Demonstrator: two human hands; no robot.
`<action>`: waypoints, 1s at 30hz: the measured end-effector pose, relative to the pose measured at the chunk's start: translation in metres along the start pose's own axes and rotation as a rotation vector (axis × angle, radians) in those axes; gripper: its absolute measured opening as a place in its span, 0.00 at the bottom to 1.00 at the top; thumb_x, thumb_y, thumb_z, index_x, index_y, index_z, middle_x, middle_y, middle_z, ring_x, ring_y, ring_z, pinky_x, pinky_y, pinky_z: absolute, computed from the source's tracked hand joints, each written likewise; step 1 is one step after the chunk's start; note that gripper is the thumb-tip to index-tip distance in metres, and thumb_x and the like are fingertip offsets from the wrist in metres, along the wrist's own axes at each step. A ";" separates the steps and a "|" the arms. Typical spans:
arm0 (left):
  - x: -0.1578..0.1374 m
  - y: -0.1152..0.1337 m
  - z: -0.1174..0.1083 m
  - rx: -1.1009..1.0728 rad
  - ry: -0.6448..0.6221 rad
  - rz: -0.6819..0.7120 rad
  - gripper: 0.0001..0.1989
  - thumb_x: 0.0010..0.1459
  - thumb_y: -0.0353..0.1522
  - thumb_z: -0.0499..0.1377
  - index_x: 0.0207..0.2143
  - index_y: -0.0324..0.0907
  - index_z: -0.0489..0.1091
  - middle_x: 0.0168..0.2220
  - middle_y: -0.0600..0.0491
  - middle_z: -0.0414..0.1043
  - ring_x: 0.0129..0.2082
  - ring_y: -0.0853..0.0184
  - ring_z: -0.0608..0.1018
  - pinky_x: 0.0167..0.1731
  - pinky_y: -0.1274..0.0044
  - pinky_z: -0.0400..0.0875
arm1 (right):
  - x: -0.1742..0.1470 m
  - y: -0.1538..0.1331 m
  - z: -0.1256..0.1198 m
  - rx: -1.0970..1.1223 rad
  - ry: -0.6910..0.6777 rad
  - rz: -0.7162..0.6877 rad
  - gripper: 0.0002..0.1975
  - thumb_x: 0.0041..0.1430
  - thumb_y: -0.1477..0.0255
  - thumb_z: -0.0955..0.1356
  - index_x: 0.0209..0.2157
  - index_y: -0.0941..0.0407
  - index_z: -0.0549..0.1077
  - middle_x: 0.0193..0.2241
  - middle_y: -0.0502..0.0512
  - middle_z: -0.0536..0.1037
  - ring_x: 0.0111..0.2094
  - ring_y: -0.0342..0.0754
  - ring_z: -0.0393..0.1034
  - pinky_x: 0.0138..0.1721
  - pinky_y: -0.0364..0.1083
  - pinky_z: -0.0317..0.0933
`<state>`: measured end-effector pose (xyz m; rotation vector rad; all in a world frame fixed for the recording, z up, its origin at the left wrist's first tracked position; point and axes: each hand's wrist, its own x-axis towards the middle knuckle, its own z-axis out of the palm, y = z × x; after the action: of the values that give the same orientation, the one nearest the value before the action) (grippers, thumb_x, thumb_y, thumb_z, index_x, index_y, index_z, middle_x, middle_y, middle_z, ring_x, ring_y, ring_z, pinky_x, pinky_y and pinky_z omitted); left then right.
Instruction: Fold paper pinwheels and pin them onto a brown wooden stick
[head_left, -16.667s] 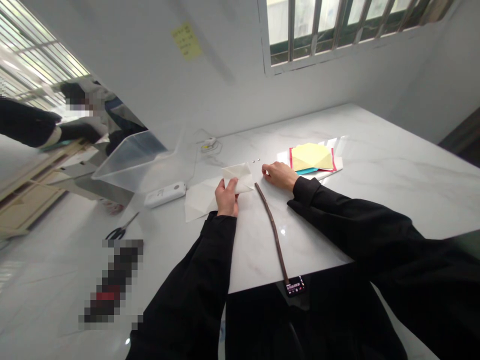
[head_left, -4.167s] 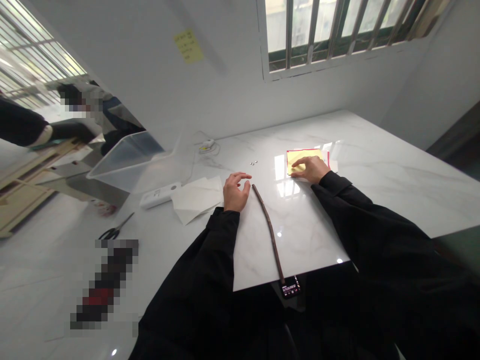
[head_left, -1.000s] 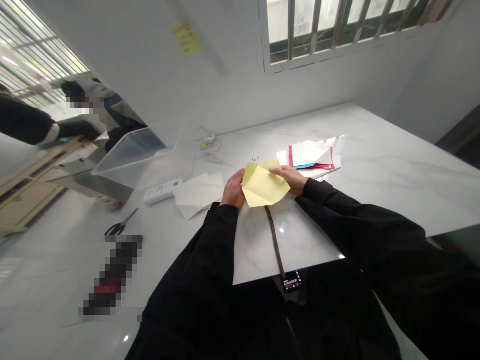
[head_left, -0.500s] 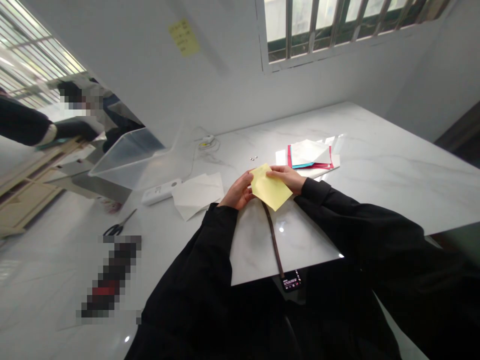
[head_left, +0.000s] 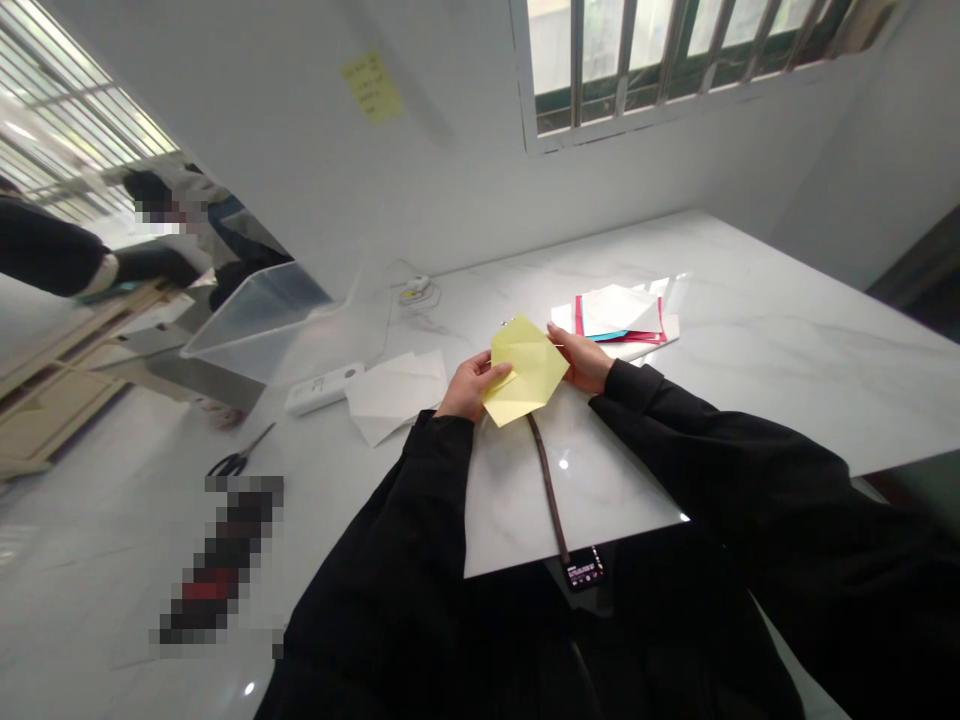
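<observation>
In front of me, above the white table, I hold a folded, many-sided sheet of yellow paper (head_left: 529, 370). My left hand (head_left: 466, 388) pinches its left side, thumb on top and fingers underneath. At its right edge is my right hand (head_left: 583, 362), thumb upward by the upper right side and the other fingers partly hidden behind the sheet. Crease lines show on the paper. Some tiny objects (head_left: 507, 323) lie just beyond its top edge, partly covered.
White paper sheets (head_left: 397, 392) lie left of my hands beside a white power strip (head_left: 324, 390). Black scissors (head_left: 234, 461) are farther left. A stack of red, blue and white paper (head_left: 621, 312) lies right. Behind stands a clear plastic bin (head_left: 262, 315). A brown strap (head_left: 547, 480) crosses the near table edge.
The yellow paper has turned and shifted slightly left. My left thumb now lies over its front, while my right thumb has moved from the front face to the right edge.
</observation>
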<state>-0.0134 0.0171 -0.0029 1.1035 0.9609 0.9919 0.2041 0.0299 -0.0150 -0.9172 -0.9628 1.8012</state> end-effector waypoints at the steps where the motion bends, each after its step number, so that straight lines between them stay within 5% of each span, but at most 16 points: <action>1: 0.002 -0.001 -0.001 -0.015 0.044 0.019 0.33 0.40 0.39 0.77 0.48 0.36 0.75 0.42 0.43 0.84 0.39 0.56 0.85 0.44 0.66 0.80 | -0.001 -0.001 0.000 0.025 -0.006 0.027 0.21 0.73 0.56 0.62 0.43 0.56 0.79 0.41 0.60 0.84 0.37 0.48 0.79 0.43 0.47 0.74; 6: 0.008 -0.004 -0.005 -0.058 0.227 0.110 0.31 0.36 0.43 0.78 0.41 0.38 0.75 0.35 0.47 0.83 0.38 0.56 0.85 0.42 0.66 0.80 | -0.009 -0.004 0.003 0.049 -0.165 0.086 0.09 0.66 0.66 0.71 0.43 0.56 0.79 0.42 0.59 0.84 0.38 0.47 0.78 0.46 0.48 0.74; 9: 0.009 -0.004 -0.005 -0.030 0.269 0.151 0.30 0.35 0.45 0.79 0.36 0.39 0.74 0.32 0.49 0.82 0.36 0.56 0.84 0.39 0.67 0.80 | -0.010 0.000 0.003 0.003 -0.221 0.046 0.11 0.60 0.67 0.76 0.42 0.56 0.79 0.40 0.57 0.84 0.37 0.45 0.78 0.45 0.46 0.74; 18: 0.007 -0.007 0.002 0.043 0.145 0.167 0.31 0.37 0.45 0.78 0.40 0.37 0.76 0.39 0.45 0.83 0.39 0.56 0.84 0.43 0.67 0.78 | -0.005 0.004 0.002 -0.090 -0.044 -0.059 0.17 0.45 0.63 0.83 0.33 0.56 0.81 0.34 0.53 0.83 0.34 0.45 0.77 0.37 0.42 0.72; 30: 0.004 -0.004 0.005 0.050 0.112 0.127 0.37 0.37 0.48 0.78 0.46 0.35 0.77 0.44 0.41 0.83 0.46 0.52 0.83 0.48 0.64 0.78 | -0.003 0.002 -0.001 -0.201 -0.010 -0.103 0.22 0.37 0.61 0.84 0.28 0.59 0.77 0.27 0.49 0.79 0.28 0.41 0.71 0.28 0.39 0.61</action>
<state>-0.0067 0.0187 -0.0061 1.1713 1.0203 1.1481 0.2049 0.0266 -0.0163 -0.9633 -1.1928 1.6453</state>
